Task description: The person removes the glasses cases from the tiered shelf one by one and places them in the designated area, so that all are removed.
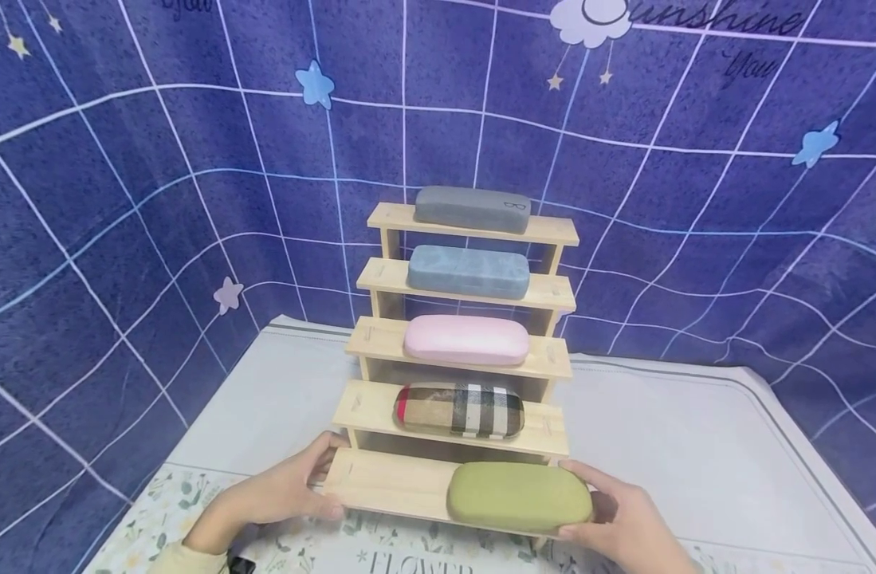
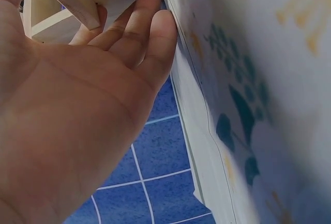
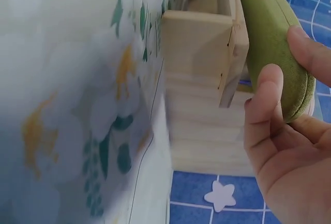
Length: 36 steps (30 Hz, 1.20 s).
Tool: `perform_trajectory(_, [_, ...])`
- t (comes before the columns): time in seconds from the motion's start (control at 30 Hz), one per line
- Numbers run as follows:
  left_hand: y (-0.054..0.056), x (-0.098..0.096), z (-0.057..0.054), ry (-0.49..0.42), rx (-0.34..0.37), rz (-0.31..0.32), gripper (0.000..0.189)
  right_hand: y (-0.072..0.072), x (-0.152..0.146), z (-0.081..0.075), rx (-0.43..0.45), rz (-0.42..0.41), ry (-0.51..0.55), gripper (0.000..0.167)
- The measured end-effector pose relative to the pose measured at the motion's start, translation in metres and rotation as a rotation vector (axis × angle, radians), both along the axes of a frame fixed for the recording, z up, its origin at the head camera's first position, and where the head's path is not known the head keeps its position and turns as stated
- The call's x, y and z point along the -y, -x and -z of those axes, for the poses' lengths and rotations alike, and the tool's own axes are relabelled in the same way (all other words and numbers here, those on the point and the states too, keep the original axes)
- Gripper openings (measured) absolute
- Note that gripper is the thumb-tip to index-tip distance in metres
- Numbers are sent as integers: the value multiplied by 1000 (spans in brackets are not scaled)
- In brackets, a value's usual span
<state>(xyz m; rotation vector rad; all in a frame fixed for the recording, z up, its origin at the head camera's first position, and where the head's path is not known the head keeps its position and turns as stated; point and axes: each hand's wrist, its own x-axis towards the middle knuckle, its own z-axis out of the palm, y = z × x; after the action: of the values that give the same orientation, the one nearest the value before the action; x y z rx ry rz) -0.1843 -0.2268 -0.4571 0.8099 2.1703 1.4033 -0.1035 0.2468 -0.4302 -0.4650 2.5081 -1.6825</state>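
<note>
A light wooden stepped display stand (image 1: 390, 482) stands on the table, with a glasses case on each step. On its lowest step, toward the right, lies an olive-green glasses case (image 1: 516, 496). My right hand (image 1: 627, 514) grips the right end of that case between thumb and fingers; the right wrist view shows the fingers curled round the fuzzy green case (image 3: 276, 43), which overhangs the step's end. My left hand (image 1: 283, 488) holds the left end of the lowest step, thumb at the front and fingers behind. In the left wrist view its fingertips reach past the board (image 2: 72, 1).
Higher steps carry a plaid case (image 1: 459, 410), a pink case (image 1: 466, 340), a blue case (image 1: 469, 272) and a grey case (image 1: 473, 210). A white table cover (image 1: 660, 446) with a floral front part lies underneath. A blue gridded curtain (image 1: 265, 199) hangs close behind and at both sides.
</note>
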Motion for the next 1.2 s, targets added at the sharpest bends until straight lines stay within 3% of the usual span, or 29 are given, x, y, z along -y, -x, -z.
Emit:
perform_trajectory(0.27, [-2,-1,-3,-34,-18,18,76,-4,-11,-2,30,143,-44,78])
perform_trajectory(0.5, [-1,-1,-2,-28,-25,18,73,-11,-28,0,-9,148,-29,76])
perform_trajectory(0.63, [0,0,-1,-13,-14,12,75,-15,-34,1,22,159,-7,77])
perform_trajectory(0.8, [-1,0,-1,5,-24,3,76,-20,-44,2,47,205,-45,78])
perform_trajectory(1.03, [0,0,0,6,-23,-2,77,-23,-58,8,-1,253,-97,75])
perform_trajectory(1.2, [0,1,0,-4,-16,4,75,-27,-71,11,-12,198,-53,72])
